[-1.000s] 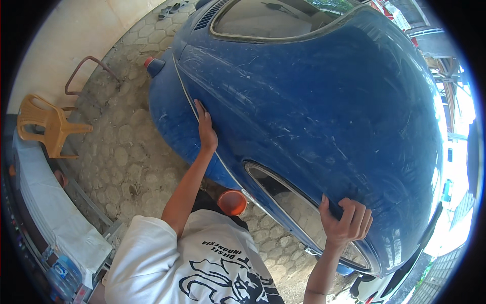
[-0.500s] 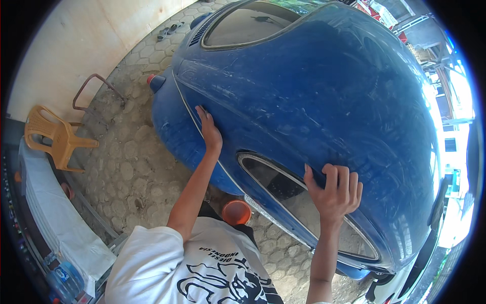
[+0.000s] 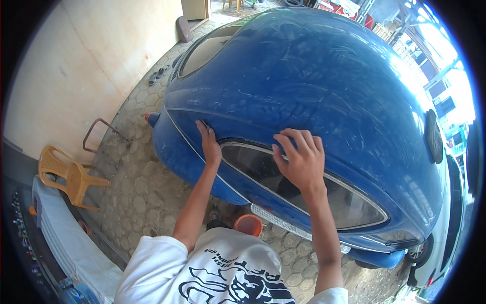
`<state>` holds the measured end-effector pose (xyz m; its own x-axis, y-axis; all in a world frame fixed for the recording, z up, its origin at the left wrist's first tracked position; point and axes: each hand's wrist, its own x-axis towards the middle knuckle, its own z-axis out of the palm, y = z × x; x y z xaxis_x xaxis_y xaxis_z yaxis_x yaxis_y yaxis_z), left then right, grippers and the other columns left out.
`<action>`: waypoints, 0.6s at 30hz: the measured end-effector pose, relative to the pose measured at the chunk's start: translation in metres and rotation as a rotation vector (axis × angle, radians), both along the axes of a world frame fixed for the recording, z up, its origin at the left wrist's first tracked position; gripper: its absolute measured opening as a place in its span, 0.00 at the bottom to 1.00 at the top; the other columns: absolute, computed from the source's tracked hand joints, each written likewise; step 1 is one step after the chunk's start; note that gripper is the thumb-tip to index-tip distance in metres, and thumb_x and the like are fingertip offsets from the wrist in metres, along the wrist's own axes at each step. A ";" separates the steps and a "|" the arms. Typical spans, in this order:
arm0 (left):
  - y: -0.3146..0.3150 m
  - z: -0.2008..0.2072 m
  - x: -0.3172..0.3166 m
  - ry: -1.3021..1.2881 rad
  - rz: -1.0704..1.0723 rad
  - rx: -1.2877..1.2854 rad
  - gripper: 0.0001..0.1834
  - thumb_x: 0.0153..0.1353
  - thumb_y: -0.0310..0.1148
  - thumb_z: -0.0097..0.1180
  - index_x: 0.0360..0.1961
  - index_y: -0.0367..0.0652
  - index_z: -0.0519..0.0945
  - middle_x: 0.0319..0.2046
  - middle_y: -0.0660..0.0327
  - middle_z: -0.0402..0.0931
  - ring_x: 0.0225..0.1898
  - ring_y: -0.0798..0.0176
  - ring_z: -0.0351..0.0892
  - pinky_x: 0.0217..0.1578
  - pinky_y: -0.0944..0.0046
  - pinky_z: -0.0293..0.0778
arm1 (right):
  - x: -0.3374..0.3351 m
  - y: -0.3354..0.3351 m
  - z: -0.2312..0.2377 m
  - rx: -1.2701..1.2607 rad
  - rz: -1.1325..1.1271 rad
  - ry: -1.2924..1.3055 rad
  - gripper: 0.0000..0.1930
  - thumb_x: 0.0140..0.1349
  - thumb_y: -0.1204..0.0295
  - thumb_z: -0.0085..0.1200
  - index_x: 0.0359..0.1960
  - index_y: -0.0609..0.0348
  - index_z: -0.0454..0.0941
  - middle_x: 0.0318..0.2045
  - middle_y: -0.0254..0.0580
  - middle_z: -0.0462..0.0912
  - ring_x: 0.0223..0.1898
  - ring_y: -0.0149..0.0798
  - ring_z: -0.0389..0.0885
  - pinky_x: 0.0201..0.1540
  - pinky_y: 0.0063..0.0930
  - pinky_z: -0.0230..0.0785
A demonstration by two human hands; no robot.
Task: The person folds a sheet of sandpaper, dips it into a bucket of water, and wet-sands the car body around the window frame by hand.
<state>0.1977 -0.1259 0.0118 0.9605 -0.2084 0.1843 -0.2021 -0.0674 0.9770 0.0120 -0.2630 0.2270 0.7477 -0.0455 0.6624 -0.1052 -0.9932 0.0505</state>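
Note:
A rounded blue car (image 3: 283,66), its paint dull with pale smears, fills the view in front of me. My left hand (image 3: 209,145) lies against the bodywork just behind the side window, fingers stretched forward; its palm is hidden. Above the upper edge of the side window (image 3: 253,161), my right hand (image 3: 302,159) is at the roof's lower side. Its fingers are bent and the thumb stands apart from them. Nothing shows in either hand.
An orange bucket (image 3: 248,224) stands on the paving by my body. To the left are a yellow plastic chair (image 3: 75,175), a bent metal frame (image 3: 101,133) and a pale wall (image 3: 96,55). A light-coloured vehicle (image 3: 448,238) stands beyond the car at the right.
My right hand has moved left along the car, from the roof panel to the window's top edge. My left hand stays against the bodywork. The view has shifted, showing more of the car's far side.

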 end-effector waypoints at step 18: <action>-0.061 0.090 -0.117 -0.391 -0.097 0.003 0.31 0.75 0.41 0.30 0.71 0.32 0.45 0.73 0.46 0.37 0.74 0.49 0.32 0.71 0.57 0.36 | -0.162 -0.080 -0.012 -0.051 -0.434 -0.546 0.05 0.51 0.71 0.60 0.30 0.48 0.80 0.31 0.30 0.79 0.34 0.35 0.76 0.43 0.31 0.61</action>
<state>0.0812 -0.1865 0.1015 0.7938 -0.2956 0.5315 -0.5643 -0.0322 0.8249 -0.1500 -0.3426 0.2145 0.2284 -0.2235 0.9476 -0.5157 -0.8533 -0.0770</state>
